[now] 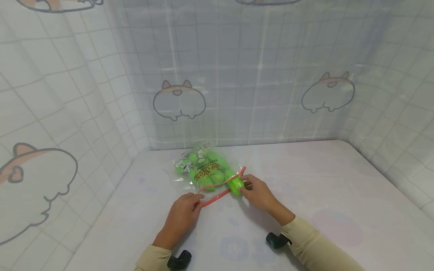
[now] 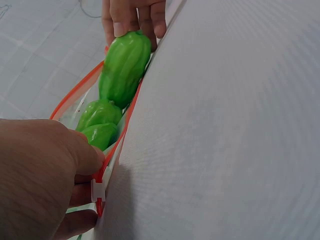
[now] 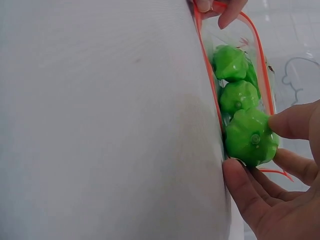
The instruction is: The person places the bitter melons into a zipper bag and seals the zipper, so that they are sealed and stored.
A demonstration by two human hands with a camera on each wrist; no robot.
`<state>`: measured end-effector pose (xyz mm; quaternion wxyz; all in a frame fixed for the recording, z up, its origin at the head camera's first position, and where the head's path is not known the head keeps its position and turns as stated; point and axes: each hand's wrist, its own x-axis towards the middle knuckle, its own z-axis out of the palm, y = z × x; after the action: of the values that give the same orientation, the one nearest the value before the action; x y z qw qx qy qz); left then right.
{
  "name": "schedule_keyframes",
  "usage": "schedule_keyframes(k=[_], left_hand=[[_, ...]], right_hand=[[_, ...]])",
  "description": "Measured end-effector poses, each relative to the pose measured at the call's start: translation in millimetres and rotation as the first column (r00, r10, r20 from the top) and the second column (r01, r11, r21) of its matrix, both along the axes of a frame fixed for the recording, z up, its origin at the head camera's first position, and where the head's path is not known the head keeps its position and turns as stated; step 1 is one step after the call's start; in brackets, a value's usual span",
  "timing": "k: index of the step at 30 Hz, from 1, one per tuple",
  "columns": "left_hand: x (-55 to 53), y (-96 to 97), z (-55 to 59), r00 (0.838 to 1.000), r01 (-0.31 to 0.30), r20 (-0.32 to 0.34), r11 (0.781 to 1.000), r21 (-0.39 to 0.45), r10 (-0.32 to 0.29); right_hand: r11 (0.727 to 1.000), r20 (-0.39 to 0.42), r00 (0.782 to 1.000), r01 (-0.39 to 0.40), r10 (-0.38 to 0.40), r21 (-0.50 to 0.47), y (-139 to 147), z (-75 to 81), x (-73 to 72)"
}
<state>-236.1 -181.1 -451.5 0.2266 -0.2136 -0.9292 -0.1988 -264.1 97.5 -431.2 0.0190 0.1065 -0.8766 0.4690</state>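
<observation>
A clear zip bag with red zip strips and a printed label lies on the table, its mouth spread toward me. Several glossy green peppers are inside it. My left hand pinches the near left corner of the mouth, by the white zip slider. At the right end of the mouth, my right hand grips a ridged green pepper between thumb and fingers. That pepper sits partly within the opening, between the red strips, close to the other peppers.
The table has a pale cloth with faint prints. Behind it and at both sides hang white gridded curtains with cartoon animal drawings. The bag is near the table's back edge.
</observation>
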Motion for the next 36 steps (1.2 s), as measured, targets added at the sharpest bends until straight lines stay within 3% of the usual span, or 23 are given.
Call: schedule_keyframes(k=[8, 23, 28, 36], left_hand=[[-0.4, -0.6, -0.8, 0.998, 0.035, -0.059, 0.999, 0.017, -0.034], [-0.4, -1.2, -1.1, 0.999, 0.026, -0.042, 1.000, 0.007, -0.026], [0.1, -1.4, -1.0, 0.999, 0.025, -0.037, 1.000, 0.019, -0.024], [0.0, -0.1, -1.0, 0.999, 0.020, -0.038, 1.000, 0.019, -0.019]], right_hand=[[0.999, 0.069, 0.997, 0.024, -0.022, -0.030, -1, 2.5, -0.8], [0.999, 0.066, 0.997, 0.037, -0.035, -0.020, 0, -0.2, -4.0], [0.999, 0.019, 0.999, 0.031, -0.031, -0.015, 3, 1.5, 0.7], [1.000, -0.174, 0.984, -0.025, 0.028, 0.017, 8, 5.0, 13.3]])
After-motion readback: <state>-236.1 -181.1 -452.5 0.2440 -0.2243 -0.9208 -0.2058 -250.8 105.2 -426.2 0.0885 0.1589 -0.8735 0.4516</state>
